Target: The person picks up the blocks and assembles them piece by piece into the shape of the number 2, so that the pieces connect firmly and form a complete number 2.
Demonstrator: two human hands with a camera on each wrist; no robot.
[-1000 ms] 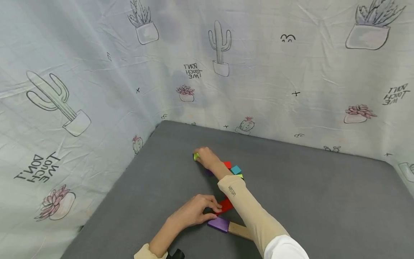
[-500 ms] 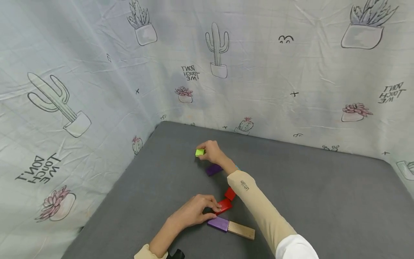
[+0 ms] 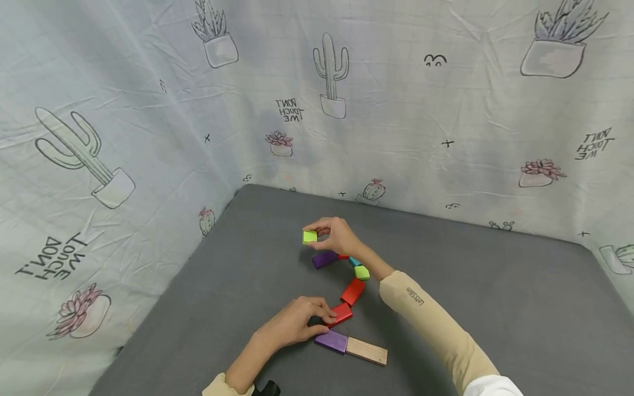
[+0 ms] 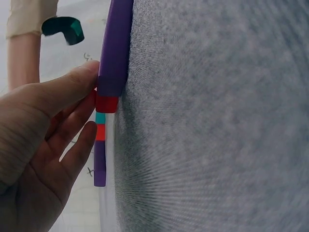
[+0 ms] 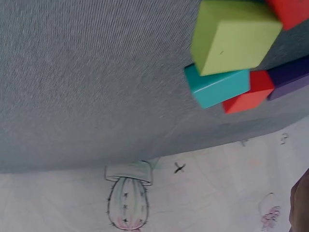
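Observation:
My right hand (image 3: pixel 340 237) pinches a lime green block (image 3: pixel 309 237) between thumb and fingers, close over the far purple block (image 3: pixel 325 259). Fingertips of my left hand (image 3: pixel 291 323) rest on a red block (image 3: pixel 343 313); its thumb reaches the near purple block (image 3: pixel 332 341), at whose edge it shows in the left wrist view. A plain wooden block (image 3: pixel 367 351) lies end to end with that purple one. Onward curve a second red block (image 3: pixel 353 292), another lime green block (image 5: pixel 236 43), a teal block (image 5: pixel 219 88) and a small red block (image 5: pixel 248 94).
All the blocks stand on a grey cloth-covered table (image 3: pixel 470 308). A white curtain (image 3: pixel 396 110) printed with cacti rises behind its far and left edges. Below the left sleeve, a black object (image 3: pixel 267 388) shows at the bottom of the head view.
My right hand has drawn back slightly rightward with the lime green block, its forearm swinging right and uncovering the curved row. The left hand stays in place.

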